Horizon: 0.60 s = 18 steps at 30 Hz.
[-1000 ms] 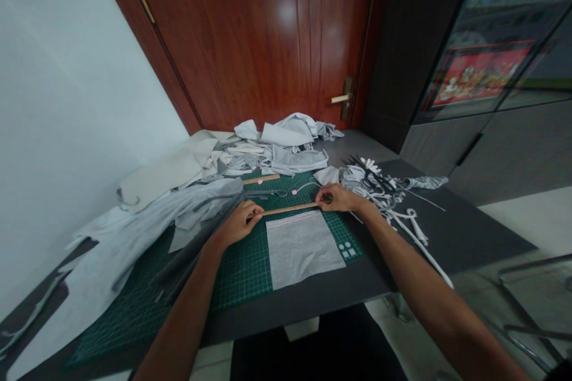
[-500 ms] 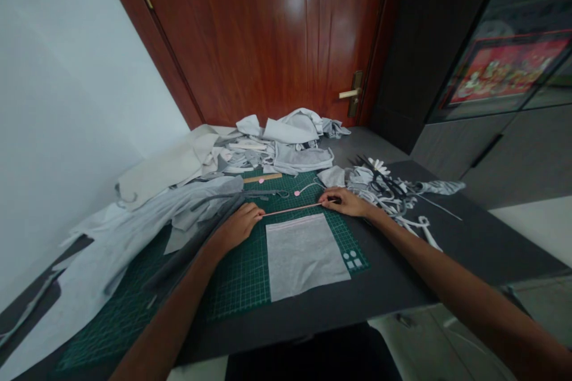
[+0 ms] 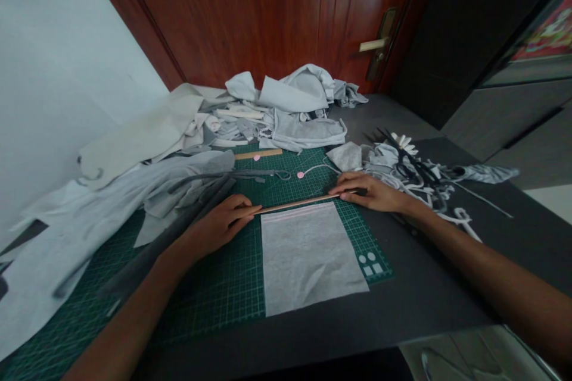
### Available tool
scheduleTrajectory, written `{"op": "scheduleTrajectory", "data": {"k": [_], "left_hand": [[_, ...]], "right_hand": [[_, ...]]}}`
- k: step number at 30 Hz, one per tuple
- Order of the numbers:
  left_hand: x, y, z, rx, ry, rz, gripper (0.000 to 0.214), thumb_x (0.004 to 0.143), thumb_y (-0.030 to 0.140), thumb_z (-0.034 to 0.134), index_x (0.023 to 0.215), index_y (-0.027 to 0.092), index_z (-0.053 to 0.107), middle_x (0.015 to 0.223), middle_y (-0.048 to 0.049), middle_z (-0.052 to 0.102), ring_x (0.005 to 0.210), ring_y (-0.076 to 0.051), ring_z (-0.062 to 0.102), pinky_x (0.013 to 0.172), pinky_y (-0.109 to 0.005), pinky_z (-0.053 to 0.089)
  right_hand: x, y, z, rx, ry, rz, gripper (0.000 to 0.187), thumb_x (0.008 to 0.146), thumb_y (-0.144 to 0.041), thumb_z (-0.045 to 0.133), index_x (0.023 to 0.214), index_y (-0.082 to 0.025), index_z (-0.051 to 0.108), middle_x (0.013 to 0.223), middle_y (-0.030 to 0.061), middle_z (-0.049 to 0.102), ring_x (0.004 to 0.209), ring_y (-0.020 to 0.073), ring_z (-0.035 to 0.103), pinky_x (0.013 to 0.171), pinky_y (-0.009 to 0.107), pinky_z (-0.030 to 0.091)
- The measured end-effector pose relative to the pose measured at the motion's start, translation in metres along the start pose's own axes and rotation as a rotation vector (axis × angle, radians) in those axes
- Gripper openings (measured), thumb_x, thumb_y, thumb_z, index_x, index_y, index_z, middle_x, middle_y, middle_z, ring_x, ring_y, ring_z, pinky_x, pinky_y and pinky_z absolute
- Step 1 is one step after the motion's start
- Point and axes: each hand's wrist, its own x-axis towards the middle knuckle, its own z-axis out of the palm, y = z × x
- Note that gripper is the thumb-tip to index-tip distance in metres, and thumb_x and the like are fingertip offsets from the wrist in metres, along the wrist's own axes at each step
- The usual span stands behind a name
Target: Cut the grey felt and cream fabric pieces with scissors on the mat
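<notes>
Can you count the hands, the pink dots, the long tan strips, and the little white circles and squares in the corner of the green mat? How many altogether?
Hands: 2 (left hand, right hand)
Pink dots: 2
Tan strips: 2 (held strip, far strip)
White circles: 2
White squares: 2
Total: 10

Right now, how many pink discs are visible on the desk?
2. One pink disc is by the far wooden strip; the other pink disc is at the end of a pale cord, left of the right hand. More could be hidden under the fabric scraps.
</notes>
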Motion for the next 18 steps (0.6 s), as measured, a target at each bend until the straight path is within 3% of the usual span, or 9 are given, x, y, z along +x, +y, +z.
{"op": "scheduleTrajectory", "data": {"k": [8,18], "left_hand": [[-0.007,0.002,0.005,-0.032,-0.066,-0.035,0.042,0.102,0.036,0.046,0.142,0.034,0.055,0.121,-0.0052,0.057,0.108,-0.021,0.057,0.101,-0.036,0.049],[-0.006,0.005,0.005,-0.059,-0.082,0.005,0.041,0.102,0.035,0.044,0.142,0.03,0.054,0.121,-0.0066,0.054,0.108,-0.021,0.055,0.099,-0.036,0.048]], "right_hand": [[-0.003,-0.003,-0.001,-0.063,-0.03,0.014,0.03,0.095,-0.03,0.057,0.123,-0.029,0.07,0.102,0.0051,0.063,0.093,0.0189,0.059,0.084,0.034,0.047],[-0.002,-0.011,0.001,-0.126,-0.054,0.032,0.036,0.087,-0.02,0.059,0.121,-0.026,0.067,0.097,0.0037,0.061,0.084,0.0176,0.057,0.076,0.032,0.045]]}}
